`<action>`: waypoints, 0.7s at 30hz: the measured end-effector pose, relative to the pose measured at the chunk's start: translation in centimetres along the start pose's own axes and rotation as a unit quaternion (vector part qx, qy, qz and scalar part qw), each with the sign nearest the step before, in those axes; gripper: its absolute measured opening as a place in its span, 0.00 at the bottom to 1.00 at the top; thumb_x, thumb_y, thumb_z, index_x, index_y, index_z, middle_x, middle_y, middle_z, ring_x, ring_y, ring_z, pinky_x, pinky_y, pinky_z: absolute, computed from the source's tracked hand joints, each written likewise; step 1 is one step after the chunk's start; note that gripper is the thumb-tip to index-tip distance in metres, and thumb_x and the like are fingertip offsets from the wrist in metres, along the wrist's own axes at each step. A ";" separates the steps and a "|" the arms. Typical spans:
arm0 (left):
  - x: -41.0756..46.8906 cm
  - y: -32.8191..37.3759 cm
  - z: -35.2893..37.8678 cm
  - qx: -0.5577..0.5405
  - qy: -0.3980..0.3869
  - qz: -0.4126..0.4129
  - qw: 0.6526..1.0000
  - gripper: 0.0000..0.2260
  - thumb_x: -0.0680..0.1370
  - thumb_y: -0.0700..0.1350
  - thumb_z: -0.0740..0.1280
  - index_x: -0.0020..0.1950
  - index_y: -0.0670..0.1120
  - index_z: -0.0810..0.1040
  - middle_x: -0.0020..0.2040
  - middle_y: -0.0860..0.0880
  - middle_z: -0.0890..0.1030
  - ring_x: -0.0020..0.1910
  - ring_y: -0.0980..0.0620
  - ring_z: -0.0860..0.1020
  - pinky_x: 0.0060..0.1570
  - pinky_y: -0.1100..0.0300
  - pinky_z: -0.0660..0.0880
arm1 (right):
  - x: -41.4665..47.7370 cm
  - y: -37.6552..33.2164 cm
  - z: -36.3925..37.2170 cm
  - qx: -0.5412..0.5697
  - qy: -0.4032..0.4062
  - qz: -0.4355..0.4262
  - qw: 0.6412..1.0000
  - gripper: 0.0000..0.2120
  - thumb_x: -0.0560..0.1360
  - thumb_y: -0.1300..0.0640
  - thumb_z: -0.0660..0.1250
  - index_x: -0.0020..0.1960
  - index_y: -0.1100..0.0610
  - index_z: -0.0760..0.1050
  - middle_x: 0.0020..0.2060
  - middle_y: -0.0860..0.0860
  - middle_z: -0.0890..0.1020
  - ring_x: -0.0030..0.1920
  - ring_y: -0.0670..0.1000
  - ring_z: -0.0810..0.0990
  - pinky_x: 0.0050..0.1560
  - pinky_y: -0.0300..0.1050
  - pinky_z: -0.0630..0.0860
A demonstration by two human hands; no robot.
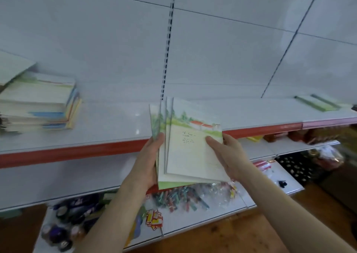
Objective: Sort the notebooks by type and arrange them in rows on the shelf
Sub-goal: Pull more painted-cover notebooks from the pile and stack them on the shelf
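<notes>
Green-edged landscape notebooks (185,152) sit fanned at frame centre, my left hand (150,160) gripping their left side, my right hand (228,156) pinching the top cover's right edge. Behind runs the red-trimmed shelf (116,119), a blurred notebook stack (38,102) at middle left.

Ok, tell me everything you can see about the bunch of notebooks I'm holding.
The bunch of notebooks is a fanned handful of at least three thin, closed, paper-covered books. The top cover shows a painted landscape: green trees, a red-roofed house, a pale field, plus small unreadable writing. It is held in the air before the red edge of the shelf, tops pointing away. The left hand grips its left edge, the right hand its right edge.
</notes>
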State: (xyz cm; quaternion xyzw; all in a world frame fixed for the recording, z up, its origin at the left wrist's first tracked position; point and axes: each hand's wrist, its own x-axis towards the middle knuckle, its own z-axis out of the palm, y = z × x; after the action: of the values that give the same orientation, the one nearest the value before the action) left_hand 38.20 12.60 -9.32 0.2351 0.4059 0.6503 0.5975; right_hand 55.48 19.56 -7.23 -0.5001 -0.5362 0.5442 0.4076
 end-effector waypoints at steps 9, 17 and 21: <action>9.5 -7.3 11.8 0.051 -0.059 -0.067 0.995 0.07 0.78 0.45 0.62 0.51 0.46 0.79 0.40 0.45 0.84 0.37 0.48 0.83 0.35 0.55 0.80 | 4.7 2.1 -14.4 0.047 0.108 0.055 0.991 0.03 0.75 0.57 0.67 0.48 0.55 0.76 0.42 0.50 0.83 0.38 0.49 0.83 0.37 0.43 0.81; 21.9 -14.0 23.3 0.067 -0.155 -0.117 0.979 0.08 0.78 0.44 0.61 0.52 0.45 0.78 0.40 0.46 0.85 0.37 0.49 0.83 0.31 0.58 0.78 | 13.6 3.0 -27.0 0.043 0.234 0.089 0.967 0.01 0.76 0.55 0.66 0.46 0.53 0.75 0.46 0.53 0.83 0.47 0.56 0.82 0.53 0.59 0.78; 27.5 -17.5 30.9 0.088 -0.212 -0.161 0.960 0.08 0.78 0.43 0.61 0.53 0.44 0.78 0.40 0.46 0.84 0.36 0.49 0.83 0.30 0.58 0.78 | 16.6 3.0 -34.8 0.065 0.301 0.096 0.947 0.10 0.74 0.54 0.68 0.54 0.54 0.75 0.47 0.53 0.83 0.46 0.56 0.83 0.50 0.59 0.79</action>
State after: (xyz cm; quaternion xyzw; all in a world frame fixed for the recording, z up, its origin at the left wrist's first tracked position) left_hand 68.06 46.07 -11.14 0.3510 0.3580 0.4424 0.7436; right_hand 87.08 41.71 -9.39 -0.6625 -0.3017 0.4382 0.5274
